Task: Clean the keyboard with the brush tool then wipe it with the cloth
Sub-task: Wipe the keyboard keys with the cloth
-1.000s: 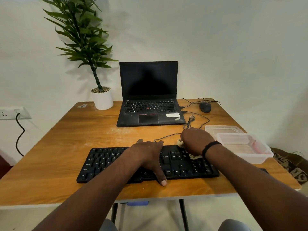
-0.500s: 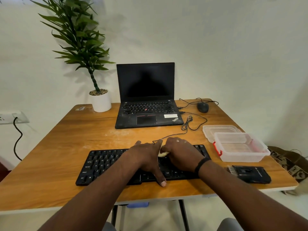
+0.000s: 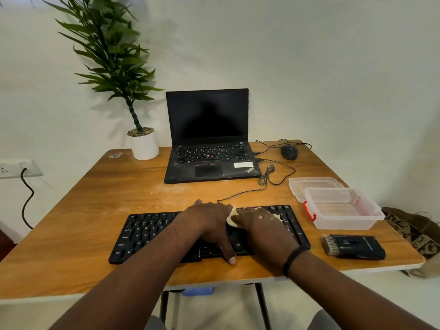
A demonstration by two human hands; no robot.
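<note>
My right hand [image 3: 259,225] lies palm down on the right half of the keyboard [image 3: 147,232], pressing the cloth [image 3: 232,219] flat against the keys — pale folds show at its thumb side and again past the knuckles. How my fingers lie over the cloth I cannot tell from above. A black band [image 3: 294,259] circles that wrist. My left hand [image 3: 209,225] rests just beside it at 9 o'clock, fingers spread and relaxed over the middle keys, thumb reaching down past the keyboard's near edge onto the table [image 3: 71,234]; it grips nothing.

The keyboard sits across the near part of the table, its cable [image 3: 240,192] running off towards 12 o'clock. At 3 o'clock from my right hand, near the table's edge, the brush [image 3: 354,246] lies flat, bristles pointing at the keyboard. Beyond it, at about 2 o'clock, stands a clear box [image 3: 342,208] with a red clasp — its lid [image 3: 314,183] lies just behind, touching or nearly so. At 12 o'clock the laptop [image 3: 209,139] stands open, screen dark. A mouse [image 3: 289,151] sits at 1 o'clock, and a potted plant [image 3: 142,144] at 11 o'clock.
</note>
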